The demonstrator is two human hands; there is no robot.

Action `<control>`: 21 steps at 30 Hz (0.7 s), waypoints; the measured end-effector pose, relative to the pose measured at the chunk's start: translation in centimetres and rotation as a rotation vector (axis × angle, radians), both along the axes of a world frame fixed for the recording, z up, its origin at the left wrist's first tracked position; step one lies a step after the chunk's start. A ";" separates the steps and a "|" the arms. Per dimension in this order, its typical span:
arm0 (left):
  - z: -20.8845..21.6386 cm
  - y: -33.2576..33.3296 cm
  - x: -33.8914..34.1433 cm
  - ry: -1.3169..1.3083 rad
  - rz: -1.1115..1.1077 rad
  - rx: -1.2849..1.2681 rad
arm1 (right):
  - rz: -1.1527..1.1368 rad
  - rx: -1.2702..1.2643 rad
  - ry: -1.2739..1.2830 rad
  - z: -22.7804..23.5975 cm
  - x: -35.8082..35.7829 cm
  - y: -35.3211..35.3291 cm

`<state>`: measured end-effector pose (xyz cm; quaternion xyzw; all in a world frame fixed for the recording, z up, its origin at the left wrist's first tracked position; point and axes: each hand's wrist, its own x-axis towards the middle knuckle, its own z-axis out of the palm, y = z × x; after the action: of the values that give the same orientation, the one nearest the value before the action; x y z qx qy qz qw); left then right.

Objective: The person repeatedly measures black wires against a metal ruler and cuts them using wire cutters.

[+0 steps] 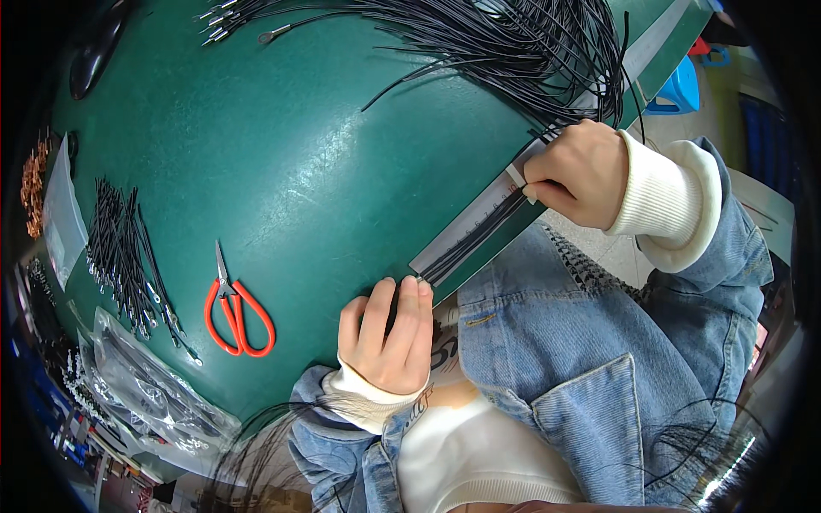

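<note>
Head view: right grip (586,175) clenched wires (473,242) along the ruler (462,226), apparently so they lay straight. Left grip (389,338) met their ends; hold unclear.

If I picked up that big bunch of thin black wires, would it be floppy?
Probably bendy: the big bunch of thin black wires lies in loose curves. It might tangle, since many strands cross.

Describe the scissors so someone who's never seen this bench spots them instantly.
On the green tabletop, look left of the person's left hand. Between that hand and the bunch of short black wires lie the scissors, tips pointing away from the person. Big red looped handles set them apart from those wires.
</note>
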<state>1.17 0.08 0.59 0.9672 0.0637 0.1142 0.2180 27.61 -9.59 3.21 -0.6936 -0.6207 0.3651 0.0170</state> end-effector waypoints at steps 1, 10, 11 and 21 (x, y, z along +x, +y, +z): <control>0.0 0.0 0.0 -0.001 -0.002 -0.003 | -0.008 -0.001 0.006 0.0 0.0 0.0; -0.5 0.2 0.0 -0.066 0.002 0.055 | -0.020 -0.022 0.007 0.3 0.0 0.5; -0.5 0.2 0.0 -0.066 0.002 0.056 | -0.020 -0.020 0.007 0.3 0.1 0.4; -0.2 0.1 -0.1 -0.051 0.003 0.046 | 0.003 -0.006 0.035 0.1 0.3 0.3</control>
<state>1.09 0.18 0.34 0.9686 0.0570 0.1405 0.1972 27.88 -9.26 3.35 -0.6862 -0.6202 0.3792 0.0253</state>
